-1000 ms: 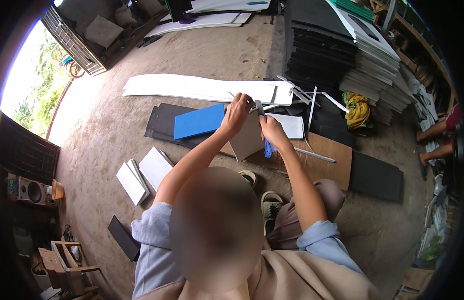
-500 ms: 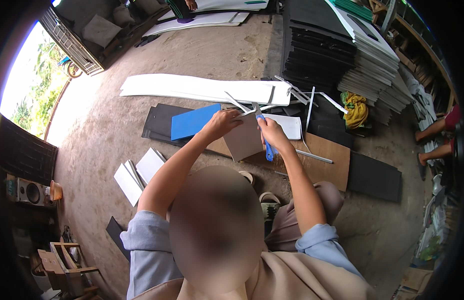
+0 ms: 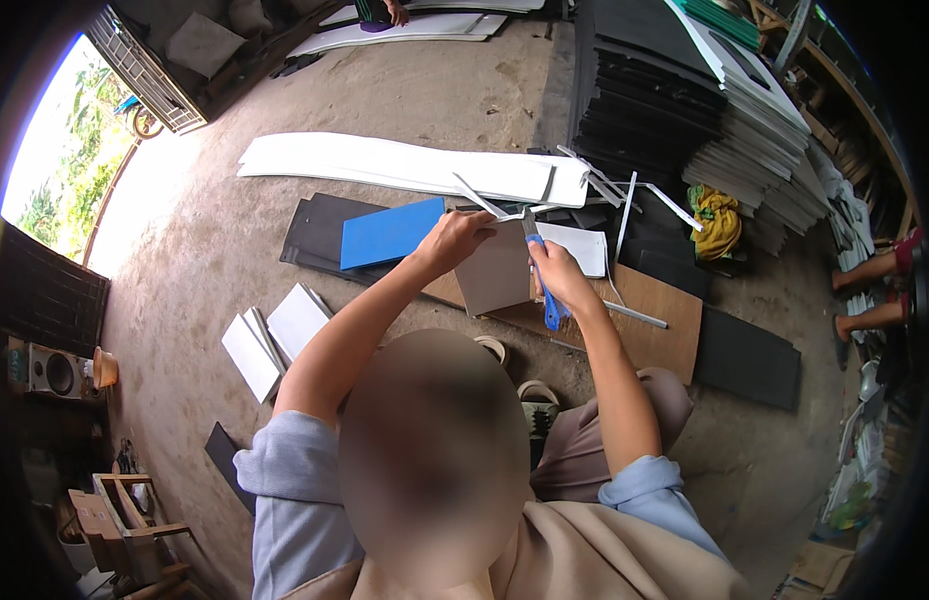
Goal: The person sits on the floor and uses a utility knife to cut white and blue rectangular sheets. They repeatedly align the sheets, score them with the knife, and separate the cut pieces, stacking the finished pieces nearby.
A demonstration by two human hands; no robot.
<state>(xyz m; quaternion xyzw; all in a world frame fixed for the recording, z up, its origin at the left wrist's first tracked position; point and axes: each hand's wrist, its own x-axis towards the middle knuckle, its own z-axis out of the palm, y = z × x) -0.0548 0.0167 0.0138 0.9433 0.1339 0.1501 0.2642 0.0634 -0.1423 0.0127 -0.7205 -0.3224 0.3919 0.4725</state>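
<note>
My left hand (image 3: 455,241) is closed on the upper edge of a light grey sheet (image 3: 495,278), which stands tilted in front of me. A thin white strip (image 3: 478,194) sticks out past its fingers. In my right hand (image 3: 563,272) is a utility knife (image 3: 552,309) with a blue handle. Its blade points away from me and is at the sheet's upper right corner; whether it touches is too small to tell. Behind the left hand lies a blue panel (image 3: 395,234) on black sheets (image 3: 313,238). A white sheet (image 3: 577,248) lies behind the right hand.
Under the work is a brown board (image 3: 665,325), with a black sheet (image 3: 750,360) to its right. Long white sheets (image 3: 385,165) lie beyond. White offcuts (image 3: 625,215), a yellow cloth (image 3: 716,222) and tall sheet stacks (image 3: 650,110) are at right. White pieces (image 3: 253,357) lie left.
The knife in my right hand has moved a little to the right along the sheet's upper edge. My left hand has shifted slightly right, still on the sheet.
</note>
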